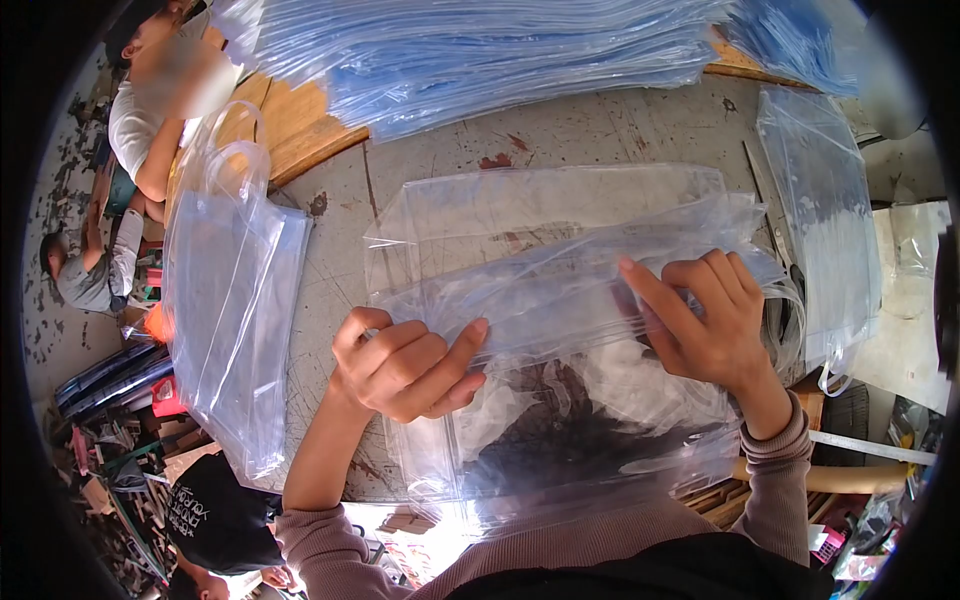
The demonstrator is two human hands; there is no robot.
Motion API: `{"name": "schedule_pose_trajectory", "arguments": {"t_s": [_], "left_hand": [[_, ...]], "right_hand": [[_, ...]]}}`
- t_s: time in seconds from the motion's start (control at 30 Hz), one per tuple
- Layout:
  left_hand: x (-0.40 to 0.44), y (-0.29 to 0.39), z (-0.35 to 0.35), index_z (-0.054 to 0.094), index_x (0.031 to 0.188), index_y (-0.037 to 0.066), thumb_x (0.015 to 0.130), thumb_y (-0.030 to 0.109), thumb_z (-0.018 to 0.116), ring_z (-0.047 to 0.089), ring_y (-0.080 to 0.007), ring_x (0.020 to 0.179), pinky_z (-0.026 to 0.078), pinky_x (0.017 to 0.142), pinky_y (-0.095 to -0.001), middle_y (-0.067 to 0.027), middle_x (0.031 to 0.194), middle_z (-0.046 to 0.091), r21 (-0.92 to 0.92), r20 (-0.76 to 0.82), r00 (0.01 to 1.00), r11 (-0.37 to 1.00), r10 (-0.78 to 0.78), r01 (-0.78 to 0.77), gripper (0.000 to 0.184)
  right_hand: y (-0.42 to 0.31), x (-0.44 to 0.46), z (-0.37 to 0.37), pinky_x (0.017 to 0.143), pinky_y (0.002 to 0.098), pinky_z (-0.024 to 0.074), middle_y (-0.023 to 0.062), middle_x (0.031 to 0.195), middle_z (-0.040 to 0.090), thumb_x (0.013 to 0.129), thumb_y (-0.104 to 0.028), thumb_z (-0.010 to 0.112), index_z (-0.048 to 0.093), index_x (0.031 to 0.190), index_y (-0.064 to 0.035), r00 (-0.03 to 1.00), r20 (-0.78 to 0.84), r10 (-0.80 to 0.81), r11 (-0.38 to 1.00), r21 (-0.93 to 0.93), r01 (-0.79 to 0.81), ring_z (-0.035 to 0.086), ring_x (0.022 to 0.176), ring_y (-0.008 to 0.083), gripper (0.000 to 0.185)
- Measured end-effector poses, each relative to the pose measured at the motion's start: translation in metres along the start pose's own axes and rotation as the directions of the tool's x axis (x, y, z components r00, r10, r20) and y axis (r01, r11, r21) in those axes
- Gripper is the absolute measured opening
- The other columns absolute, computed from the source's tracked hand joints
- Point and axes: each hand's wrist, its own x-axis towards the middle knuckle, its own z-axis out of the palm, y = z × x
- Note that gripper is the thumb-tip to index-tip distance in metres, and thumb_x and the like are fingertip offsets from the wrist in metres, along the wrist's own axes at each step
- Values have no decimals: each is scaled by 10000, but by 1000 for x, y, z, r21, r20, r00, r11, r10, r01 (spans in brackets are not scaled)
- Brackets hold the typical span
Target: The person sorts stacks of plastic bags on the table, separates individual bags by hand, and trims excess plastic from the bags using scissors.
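A clear plastic bag (560, 285) lies across the table in front of me, its upper layer gathered into a long fold. My left hand (405, 365) grips the left part of this fold, fingers curled and index finger along the plastic. On the right side, my right hand (705, 315) pinches the same fold, its thumb partly behind the film and index finger extended on top. Clear loop handles (790, 312) show beside my right wrist. More clear sheeting (600, 440) spreads below my hands, down to my body.
A thick stack of bluish plastic (530, 70) covers the far edge. Bags with handles (235, 310) lie at left, and another clear bag (825, 220) at right. Scissors (768, 215) rest near it. Several people sit at left, one in a black shirt (220, 515).
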Motion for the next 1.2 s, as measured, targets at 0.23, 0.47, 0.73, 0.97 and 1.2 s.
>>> {"name": "schedule_pose_trajectory", "arguments": {"t_s": [0.23, 0.47, 0.73, 0.97, 1.2], "left_hand": [[2, -4, -4, 727, 836, 142, 778, 370, 578, 470, -133, 709, 345, 638, -286, 16, 767, 448, -72, 62, 997, 996, -46, 50, 279], [20, -20, -2, 675, 934, 29, 855, 460, 469, 506, -295, 1001, 374, 879, -393, -162, 1128, 546, -389, 253, 797, 697, -548, 602, 484], [28, -38, -9, 622, 1064, 28, 873, 113, 528, 507, -208, 1114, 362, 947, -328, -119, 1137, 579, -542, 625, 597, 270, -503, 795, 230], [47, -43, -29, 591, 1071, -20, 857, -51, 531, 633, -157, 860, 477, 774, -265, -92, 1034, 629, -536, 633, 611, 301, -475, 789, 225], [70, -12, -141, 595, 1019, -28, 893, 25, 497, 617, -141, 739, 465, 690, -239, -119, 934, 645, -329, -3, 756, 715, -655, 617, 168]], "right_hand": [[3, -2, 0, 509, 274, 295, 0, 731, 485, 615, -46, 661, 659, 1022, -63, 998, -48, -27, 1000, 3, 27, 439, 591, 142, 408], [3, -6, 1, 563, 291, 324, 3, 769, 501, 604, -67, 628, 662, 1018, -96, 998, -51, -32, 1000, -1, 32, 460, 646, 151, 417], [2, -9, 3, 614, 298, 343, 3, 804, 509, 631, -88, 618, 643, 996, -114, 997, -67, -27, 1000, 9, 28, 482, 707, 166, 367], [1, -1, -14, 683, 339, 431, 15, 829, 570, 666, -72, 603, 609, 891, -103, 983, -166, -80, 989, 106, 98, 563, 761, 197, 228], [-4, 21, -53, 657, 362, 442, 48, 820, 619, 754, -77, 612, 607, 902, -94, 999, 45, 26, 965, 261, -37, 585, 721, 231, 149]]}}
